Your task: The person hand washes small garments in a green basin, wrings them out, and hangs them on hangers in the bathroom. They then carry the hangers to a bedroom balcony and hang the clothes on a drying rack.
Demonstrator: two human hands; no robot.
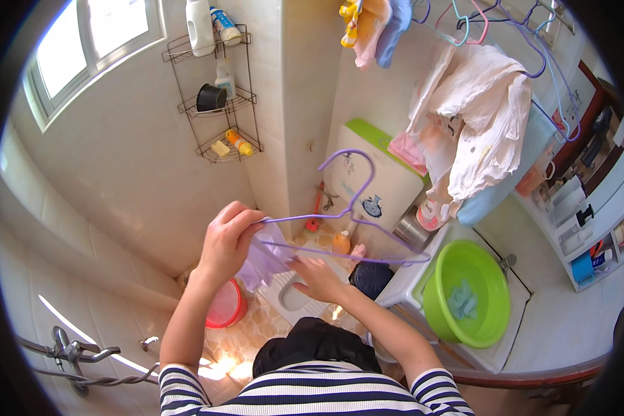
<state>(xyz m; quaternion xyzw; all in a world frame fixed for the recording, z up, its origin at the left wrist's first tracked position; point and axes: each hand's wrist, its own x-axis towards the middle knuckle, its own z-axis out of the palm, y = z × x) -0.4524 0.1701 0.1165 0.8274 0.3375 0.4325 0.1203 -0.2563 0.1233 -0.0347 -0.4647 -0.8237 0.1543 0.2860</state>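
My left hand (228,240) grips the left end of a purple wire clothes hanger (361,200), together with the top of a light purple cloth (265,260). The cloth hangs down from that end, partly over the lower bar. The hanger's hook points up and its right corner is free of cloth. My right hand (320,279) is just below the lower bar, with its fingertips at the cloth's right edge. Thumb and fingers there are apart, and whether the tips touch the cloth is hard to tell.
On the right, a green basin (434,312) with water and a pale blue cloth (464,300) sits on the sink. Damp laundry (478,104) and hangers hang above. A wire corner shelf (218,106) holds bottles. Below are a squat toilet (291,296) and a red bucket (226,307).
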